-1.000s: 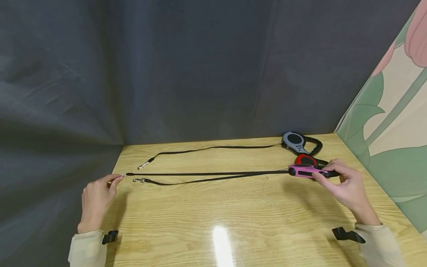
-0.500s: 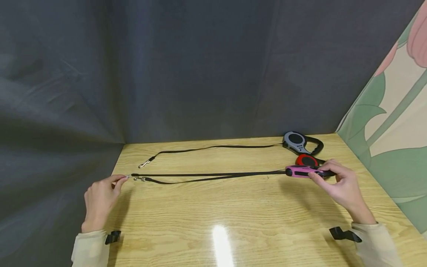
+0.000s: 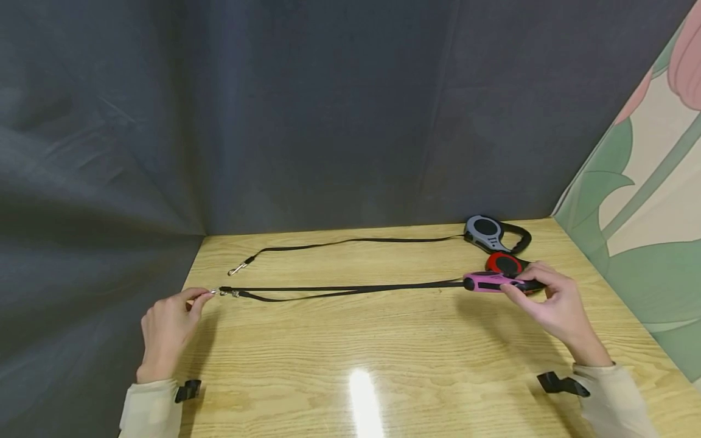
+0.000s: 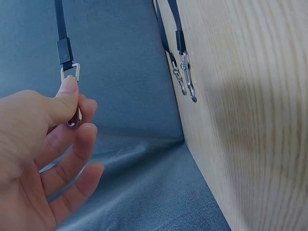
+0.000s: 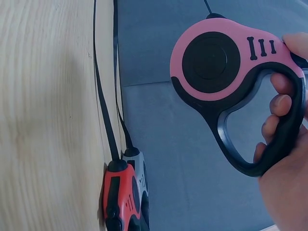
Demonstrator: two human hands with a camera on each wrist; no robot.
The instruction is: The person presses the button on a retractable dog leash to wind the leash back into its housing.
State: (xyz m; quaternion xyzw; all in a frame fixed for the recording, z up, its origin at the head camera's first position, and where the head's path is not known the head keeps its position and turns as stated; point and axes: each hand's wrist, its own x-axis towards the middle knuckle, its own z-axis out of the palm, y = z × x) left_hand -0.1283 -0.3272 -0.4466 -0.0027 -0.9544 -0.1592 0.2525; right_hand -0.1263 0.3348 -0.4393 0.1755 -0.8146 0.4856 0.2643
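Observation:
My right hand grips the black looped handle of a pink retractable dog leash, held above the table. From its nose a black strap runs taut leftward. My left hand pinches the metal snap clip at that strap's end between thumb and index finger, the other fingers loosely bent. A red retractable leash lies partly behind the pink one in the head view. Its strap ends in a snap clip resting on the table near my left hand.
Behind the red leash lies a grey retractable leash, its strap stretched left to a silver clip. Dark cloth hangs along the back and left of the wooden table. Flower-patterned fabric borders the right.
Both hands have shifted slightly inward, left hand to the right and right hand to the left. The pink leash and its clip have moved closer together, with the strap still taut.

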